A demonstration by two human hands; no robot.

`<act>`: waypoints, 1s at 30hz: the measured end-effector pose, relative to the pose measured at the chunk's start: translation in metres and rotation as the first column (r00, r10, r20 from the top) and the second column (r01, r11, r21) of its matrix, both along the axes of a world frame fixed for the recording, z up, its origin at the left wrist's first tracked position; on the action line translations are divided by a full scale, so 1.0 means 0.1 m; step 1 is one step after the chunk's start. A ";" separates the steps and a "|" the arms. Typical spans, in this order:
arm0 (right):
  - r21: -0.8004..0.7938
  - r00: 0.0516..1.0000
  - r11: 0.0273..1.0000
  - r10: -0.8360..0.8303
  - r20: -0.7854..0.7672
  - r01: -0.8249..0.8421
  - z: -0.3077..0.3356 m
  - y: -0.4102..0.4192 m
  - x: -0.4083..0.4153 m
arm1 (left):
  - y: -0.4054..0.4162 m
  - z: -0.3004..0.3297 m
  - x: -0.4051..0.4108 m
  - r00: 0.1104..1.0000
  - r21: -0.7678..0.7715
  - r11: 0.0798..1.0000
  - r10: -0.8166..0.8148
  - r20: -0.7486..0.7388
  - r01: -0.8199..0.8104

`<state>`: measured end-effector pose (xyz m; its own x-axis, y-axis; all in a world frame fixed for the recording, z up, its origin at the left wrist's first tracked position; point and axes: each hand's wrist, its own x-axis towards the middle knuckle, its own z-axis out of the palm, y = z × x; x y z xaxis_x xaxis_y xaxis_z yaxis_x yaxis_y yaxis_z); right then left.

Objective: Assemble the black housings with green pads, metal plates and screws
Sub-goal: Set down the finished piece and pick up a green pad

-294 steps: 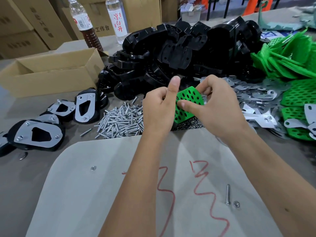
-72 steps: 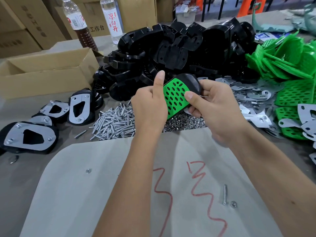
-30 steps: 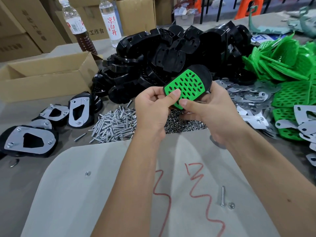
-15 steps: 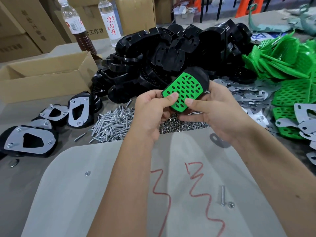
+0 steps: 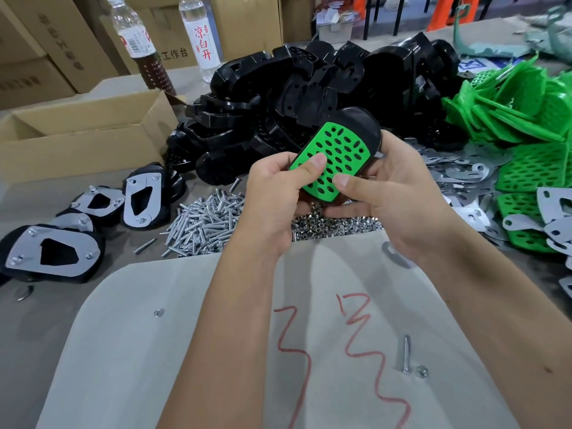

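Bottle (image 5: 201, 35) label: "凉白开"

Counts: two hands, left hand (image 5: 272, 193) and right hand (image 5: 399, 199), on one housing (image 5: 362, 125) with one green pad (image 5: 337, 162) on its face. Finished assemblies (image 5: 51, 252) at left: four visible, a fifth possibly cut off at the edge. Two bottles (image 5: 201, 35). One open carton (image 5: 83, 140). One loose screw (image 5: 406, 354) plus one nut (image 5: 421, 371) on the board. Heaps too many to count: black housings (image 5: 309, 88), green pads (image 5: 526, 119), metal plates (image 5: 458, 171), screws (image 5: 204, 221), nuts (image 5: 334, 226).
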<state>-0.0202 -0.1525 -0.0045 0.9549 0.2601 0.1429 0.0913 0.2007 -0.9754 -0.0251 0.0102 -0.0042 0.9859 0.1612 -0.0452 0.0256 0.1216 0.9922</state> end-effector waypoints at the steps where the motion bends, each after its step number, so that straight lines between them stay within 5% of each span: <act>1: 0.005 1.000 1.000 -0.001 0.009 0.001 0.00 0.00 0.00 | 0.00 0.01 0.00 1.000 -0.006 1.000 0.006 0.006 -0.006; 8: -0.025 1.000 1.000 -0.003 -0.011 0.003 -0.02 -0.02 0.04 | 0.00 -0.03 -0.01 1.000 0.089 0.996 -0.024 -0.011 0.025; 30: 0.125 0.983 0.991 0.064 -0.175 -0.042 -0.06 -0.03 0.10 | 0.03 -0.08 0.00 0.998 -0.045 0.998 -0.053 0.021 0.054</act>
<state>-0.0104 -0.1558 -0.0101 0.9533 0.3020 0.0052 -0.0954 0.3174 -0.9435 -0.0247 0.0128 -0.0122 0.9938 0.1068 -0.0319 0.0138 0.1660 0.9860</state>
